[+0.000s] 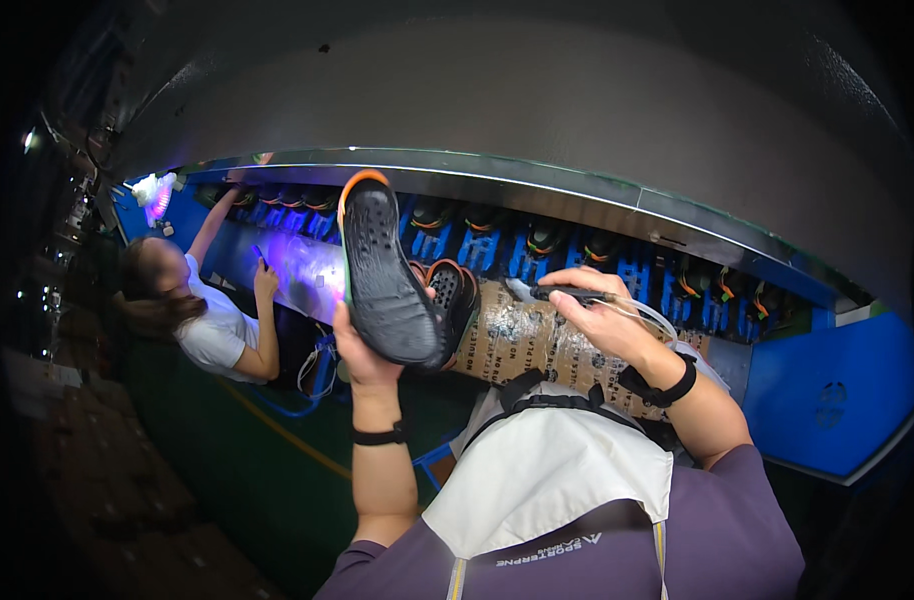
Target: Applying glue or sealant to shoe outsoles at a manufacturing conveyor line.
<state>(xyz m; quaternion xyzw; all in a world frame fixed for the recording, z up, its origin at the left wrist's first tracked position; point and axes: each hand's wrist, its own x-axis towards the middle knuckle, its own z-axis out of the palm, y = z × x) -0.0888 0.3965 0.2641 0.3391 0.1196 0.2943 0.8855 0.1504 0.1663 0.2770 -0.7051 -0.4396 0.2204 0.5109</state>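
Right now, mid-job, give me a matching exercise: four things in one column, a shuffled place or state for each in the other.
1. Left hand
2. Right hand
3. Apron
4. Co-worker's top

A. Worn over a purple shirt
B. Holding a black-handled tool
C. Pale, toward the picture's left
D. Holding a black shoe with an orange edge

Pairs: 1-D, 2-B, 3-A, 4-C

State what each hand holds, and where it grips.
Left hand: a dark shoe, around its lower half. Right hand: a slim black tool, by its shaft.
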